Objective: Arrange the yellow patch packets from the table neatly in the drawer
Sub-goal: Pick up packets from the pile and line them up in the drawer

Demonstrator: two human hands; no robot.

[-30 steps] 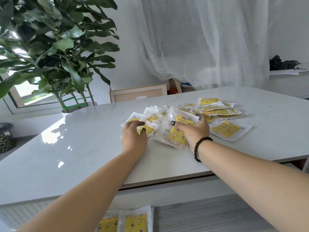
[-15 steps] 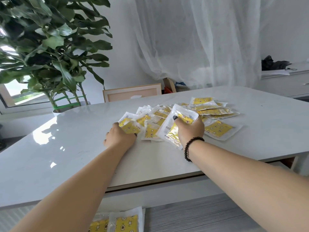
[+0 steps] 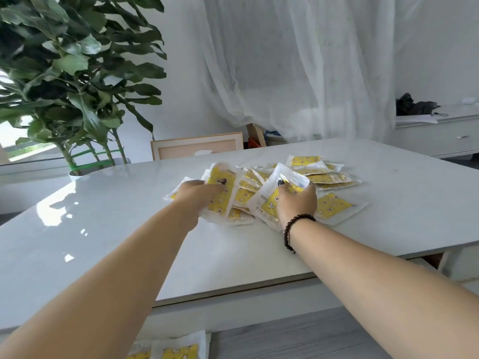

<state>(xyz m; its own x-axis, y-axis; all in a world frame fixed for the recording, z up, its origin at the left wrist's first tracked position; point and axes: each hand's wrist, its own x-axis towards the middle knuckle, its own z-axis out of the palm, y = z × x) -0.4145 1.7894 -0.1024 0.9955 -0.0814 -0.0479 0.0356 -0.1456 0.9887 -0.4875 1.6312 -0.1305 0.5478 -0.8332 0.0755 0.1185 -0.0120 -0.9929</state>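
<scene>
White gauze curtains and a glossy pale stone worktop (image 3: 134, 229) frame the scene. On that worktop, toward 12 o'clock from the person, lies a loose, overlapping heap of yellow patch packets in clear plastic sleeves (image 3: 321, 177). At the heap's 9 o'clock edge the left hand (image 3: 199, 196) grips a tilted packet (image 3: 220, 187), thumb on its printed face. At the near middle the right hand (image 3: 296, 202), with a dark beaded bracelet (image 3: 293, 229) on its wrist, is curled round a small bunch of packets (image 3: 272, 200), thumb pressed on top.

The sleeves look slick and so does the worktop. I judge that a bunched grip could let packets fan out and slide free on the way down, or drag neighbours toward the near edge and onto the floor. Lifting both handfuls at once could also leave them skewed, which would spoil a neat row.

At 6 o'clock, below the worktop edge, a few more yellow packets (image 3: 181, 352) show, cut off by the frame. Presumably they lie in the drawer, but its walls are not visible. How many packets each hand holds cannot be told, since the fingers are hidden underneath. A leafy green potted plant (image 3: 72, 73) stands at 10 o'clock.
</scene>
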